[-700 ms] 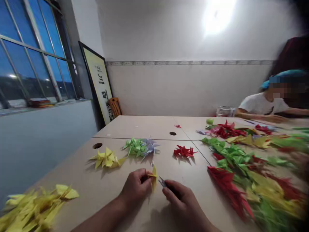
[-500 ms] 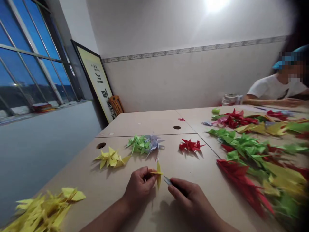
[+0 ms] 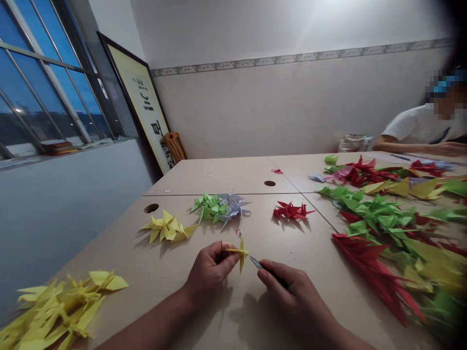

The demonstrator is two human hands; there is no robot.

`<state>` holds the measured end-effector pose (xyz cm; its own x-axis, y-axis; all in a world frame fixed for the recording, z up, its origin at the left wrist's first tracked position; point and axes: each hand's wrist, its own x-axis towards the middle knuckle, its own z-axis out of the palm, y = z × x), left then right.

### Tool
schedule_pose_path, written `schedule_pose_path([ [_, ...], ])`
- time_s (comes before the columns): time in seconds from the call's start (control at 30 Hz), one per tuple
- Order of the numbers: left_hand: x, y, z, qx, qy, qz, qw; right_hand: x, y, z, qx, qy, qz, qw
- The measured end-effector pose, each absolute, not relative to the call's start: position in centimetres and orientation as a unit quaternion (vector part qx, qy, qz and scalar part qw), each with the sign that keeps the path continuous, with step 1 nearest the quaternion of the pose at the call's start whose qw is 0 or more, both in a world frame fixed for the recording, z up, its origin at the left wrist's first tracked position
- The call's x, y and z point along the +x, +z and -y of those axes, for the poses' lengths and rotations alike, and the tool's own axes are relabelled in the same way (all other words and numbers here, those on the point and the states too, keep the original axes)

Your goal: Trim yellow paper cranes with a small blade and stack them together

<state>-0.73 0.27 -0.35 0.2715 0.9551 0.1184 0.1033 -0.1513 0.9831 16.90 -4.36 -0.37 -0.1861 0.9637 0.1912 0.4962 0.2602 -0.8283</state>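
My left hand [image 3: 212, 269] pinches a yellow origami paper crane [image 3: 242, 253] by one end, above the table [image 3: 270, 321]. In my right hand [image 3: 288, 283] is a pair of dark tweezers [image 3: 256, 262], gripped between thumb and fingers. Their pointed tip is close to the crane's right end; I cannot tell whether it touches. Beyond my hands lie small piles of folded cranes: yellow [image 3: 168, 227], green [image 3: 208, 208], pale purple [image 3: 235, 206] and red [image 3: 293, 211].
A larger yellow paper pile [image 3: 62, 311] covers the near left. Red paper pieces [image 3: 375, 272] and green ones [image 3: 379, 214] spread over the right side. A person in a white shirt [image 3: 408, 126] sits at the far right. Cable holes [image 3: 270, 183] pierce the tabletop.
The camera view has shifted slightly. Both hands keep their grips on the paper crane and the tweezers, with the tweezers still by the crane's right end.
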Motion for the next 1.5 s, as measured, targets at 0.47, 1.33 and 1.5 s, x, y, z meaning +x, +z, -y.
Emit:
schedule_pose_path([
  [0.47, -0.8, -0.4, -0.4, 0.574, 0.437, -0.417, 0.553, 16.9, -0.5, 4.2, -0.507, 0.31, 0.711, 0.377],
  [1.33, -2.3, 1.3, -0.6, 0.734, 0.42, -0.448, 0.289, 16.8, -1.0, 4.0, -0.487, 0.291, 0.742, 0.356],
  [1.5, -7.4, 4.5, -4.5, 0.738, 0.364, -0.568, -0.006, 17.1, -1.4, 3.8, -0.488, 0.284, 0.744, 0.358],
])
